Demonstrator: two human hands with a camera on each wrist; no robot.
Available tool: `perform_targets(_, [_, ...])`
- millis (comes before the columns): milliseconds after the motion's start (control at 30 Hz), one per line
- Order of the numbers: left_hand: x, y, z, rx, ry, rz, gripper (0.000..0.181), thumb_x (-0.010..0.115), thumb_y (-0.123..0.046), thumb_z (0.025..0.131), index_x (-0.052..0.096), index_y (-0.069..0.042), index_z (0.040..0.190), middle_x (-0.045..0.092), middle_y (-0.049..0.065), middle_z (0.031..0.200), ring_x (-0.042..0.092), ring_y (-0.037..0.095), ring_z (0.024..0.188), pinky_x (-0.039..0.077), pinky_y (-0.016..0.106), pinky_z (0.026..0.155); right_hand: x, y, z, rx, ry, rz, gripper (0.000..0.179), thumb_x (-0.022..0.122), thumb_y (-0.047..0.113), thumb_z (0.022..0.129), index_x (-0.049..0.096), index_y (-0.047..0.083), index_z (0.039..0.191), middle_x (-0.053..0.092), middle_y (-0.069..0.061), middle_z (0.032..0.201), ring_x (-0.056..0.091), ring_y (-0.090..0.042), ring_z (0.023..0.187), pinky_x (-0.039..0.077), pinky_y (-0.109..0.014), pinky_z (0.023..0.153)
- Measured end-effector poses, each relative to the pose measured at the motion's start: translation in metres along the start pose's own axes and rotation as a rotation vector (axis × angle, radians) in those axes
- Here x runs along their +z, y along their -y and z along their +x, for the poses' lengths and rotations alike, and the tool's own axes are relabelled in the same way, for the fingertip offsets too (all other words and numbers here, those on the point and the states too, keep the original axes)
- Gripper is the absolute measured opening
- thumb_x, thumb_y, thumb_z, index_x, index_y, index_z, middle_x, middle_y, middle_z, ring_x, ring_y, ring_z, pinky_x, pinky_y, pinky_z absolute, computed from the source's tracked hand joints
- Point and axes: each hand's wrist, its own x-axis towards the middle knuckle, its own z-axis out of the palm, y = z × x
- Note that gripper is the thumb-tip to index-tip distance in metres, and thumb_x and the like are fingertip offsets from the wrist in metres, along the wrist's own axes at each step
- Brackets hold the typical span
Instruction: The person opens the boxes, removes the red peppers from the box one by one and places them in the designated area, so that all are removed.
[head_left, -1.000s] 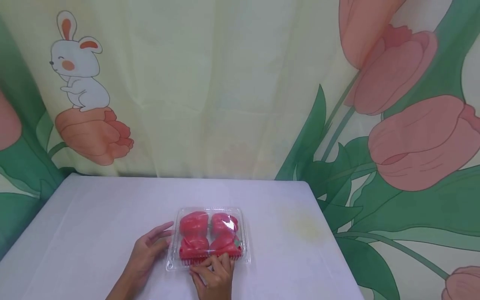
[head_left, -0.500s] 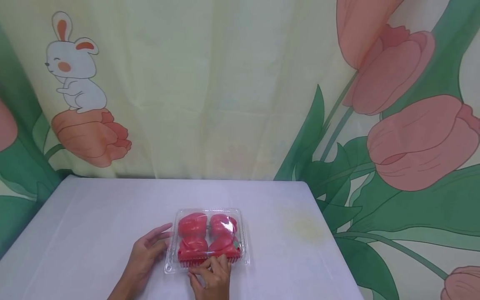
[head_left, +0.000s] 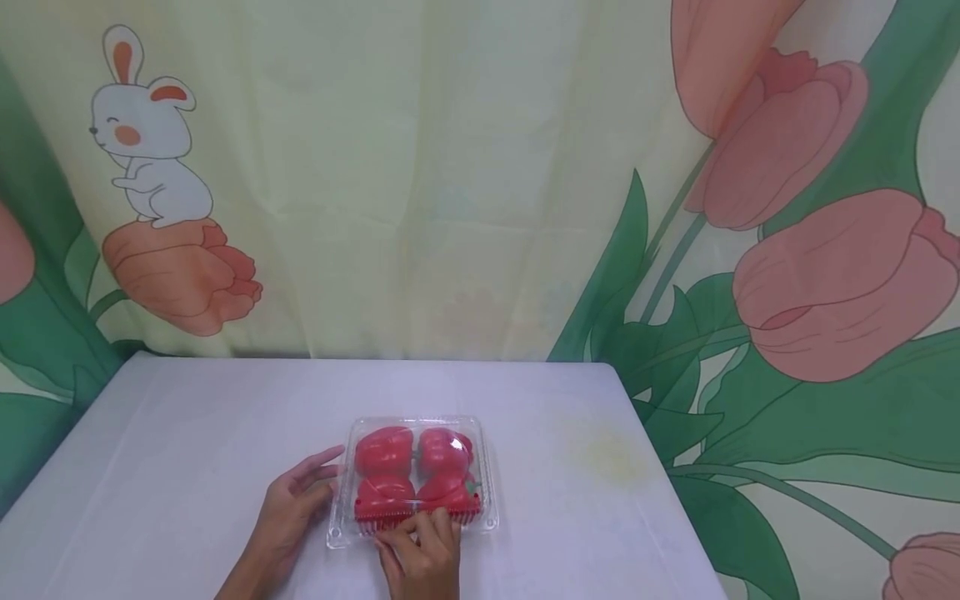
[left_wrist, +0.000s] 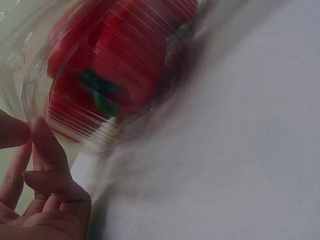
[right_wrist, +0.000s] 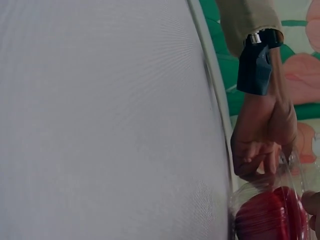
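Observation:
A clear plastic clamshell container (head_left: 486, 467) lies on the white table with several red bell peppers (head_left: 384, 450) inside. Green stems show through its ridged side in the left wrist view. My left hand (head_left: 292, 504) is at the container's left side, upper fingers reaching along it. In the left wrist view, thumb and fingertip of this left hand (left_wrist: 47, 185) meet at the rim, pinching it. At the front edge, my right hand (head_left: 427, 554) bends over the rim with thumb and index finger pinched together on it. Only some fingers (right_wrist: 312, 205) of it show in the right wrist view.
The white table (head_left: 585, 533) reaches back to a curtain (head_left: 480, 208) printed with tulips and a rabbit. Its right edge slopes away beside the curtain. A dark wrist device (right_wrist: 254, 70) is strapped to the left arm.
The whole head view has shifted slightly, the container and background moving a little left and down. Both hands keep nearly the same places at the container's edges.

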Motion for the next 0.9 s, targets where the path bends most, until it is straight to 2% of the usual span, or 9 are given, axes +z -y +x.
perform_targets(133, [-0.001, 0.001, 0.001, 0.006, 0.003, 0.001, 0.065, 0.071, -0.009, 0.092, 0.055, -0.019, 0.154, 0.066, 0.007, 0.138, 0.071, 0.010, 0.110, 0.060, 0.024, 0.089, 0.001, -0.006, 0.003, -0.096, -0.032, -0.067, 0.021, 0.090, 0.046, 0.081, 0.084, 0.027, 0.089, 0.066, 0.011, 0.078, 0.052, -0.005, 0.080, 0.033, -0.019, 0.077])
perform_targets(233, [-0.001, 0.001, 0.001, 0.009, 0.001, 0.003, 0.064, 0.072, -0.010, 0.093, 0.055, -0.018, 0.154, 0.064, 0.008, 0.140, 0.070, 0.010, 0.110, 0.061, 0.024, 0.089, 0.001, -0.009, 0.006, -0.122, -0.024, -0.097, 0.022, 0.083, 0.047, 0.088, 0.080, 0.025, 0.089, 0.066, 0.009, 0.081, 0.052, -0.008, 0.079, 0.033, -0.022, 0.076])
perform_targets(433, [0.001, 0.002, 0.002, 0.002, -0.003, 0.020, 0.066, 0.074, -0.013, 0.092, 0.054, -0.018, 0.154, 0.063, 0.009, 0.144, 0.071, 0.011, 0.113, 0.061, 0.023, 0.090, 0.000, -0.012, 0.012, -0.135, -0.001, -0.085, 0.022, 0.070, 0.042, 0.098, 0.074, 0.022, 0.089, 0.063, 0.008, 0.083, 0.050, -0.010, 0.080, 0.031, -0.024, 0.075])
perform_targets(533, [0.001, 0.003, 0.003, 0.005, -0.005, 0.031, 0.067, 0.077, -0.017, 0.091, 0.053, -0.019, 0.155, 0.062, 0.008, 0.146, 0.070, 0.012, 0.115, 0.060, 0.022, 0.090, 0.000, -0.011, 0.014, -0.130, 0.015, -0.088, 0.021, 0.072, 0.040, 0.098, 0.073, 0.021, 0.089, 0.062, 0.008, 0.082, 0.049, -0.009, 0.078, 0.030, -0.022, 0.075])
perform_targets(733, [0.002, 0.003, 0.003, 0.030, -0.018, 0.058, 0.069, 0.082, -0.025, 0.090, 0.055, -0.022, 0.153, 0.062, 0.009, 0.144, 0.070, 0.015, 0.116, 0.061, 0.023, 0.091, -0.002, -0.009, 0.019, -0.100, 0.056, -0.096, 0.023, 0.084, 0.037, 0.089, 0.073, 0.019, 0.094, 0.063, 0.006, 0.084, 0.050, -0.008, 0.079, 0.029, -0.019, 0.075])
perform_targets(900, [0.002, 0.004, 0.003, 0.059, -0.018, 0.084, 0.068, 0.083, -0.023, 0.088, 0.057, -0.023, 0.151, 0.063, 0.010, 0.141, 0.072, 0.018, 0.113, 0.062, 0.025, 0.092, -0.001, -0.009, 0.026, -0.103, 0.021, -0.082, 0.020, 0.084, 0.035, 0.089, 0.074, 0.018, 0.094, 0.065, 0.005, 0.085, 0.050, -0.008, 0.080, 0.030, -0.019, 0.075])
